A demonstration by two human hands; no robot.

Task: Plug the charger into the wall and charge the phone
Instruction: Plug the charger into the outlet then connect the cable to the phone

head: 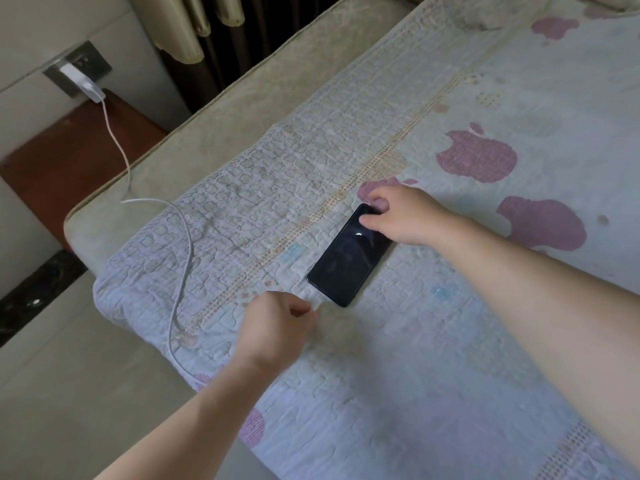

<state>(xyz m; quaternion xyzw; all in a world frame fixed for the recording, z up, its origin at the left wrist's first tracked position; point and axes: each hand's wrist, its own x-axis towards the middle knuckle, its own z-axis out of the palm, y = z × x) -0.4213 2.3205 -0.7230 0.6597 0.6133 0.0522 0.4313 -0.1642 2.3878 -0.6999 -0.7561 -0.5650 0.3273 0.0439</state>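
A black phone (349, 256) lies flat on the quilted bedspread (433, 341), its dark screen showing a small light mark. My right hand (401, 214) grips the phone's far end. My left hand (277, 329) is closed at the phone's near end, fingers pinched where the white cable's plug meets it; the plug itself is hidden. The white cable (183, 258) loops over the bed's corner and runs up to a white charger (86, 83) plugged into the grey wall socket (78, 69).
A dark brown nightstand (69, 157) stands under the socket, left of the bed. Curtains (194, 26) hang behind. A beige tiled floor (69, 393) lies at lower left, with a dark strip along the wall.
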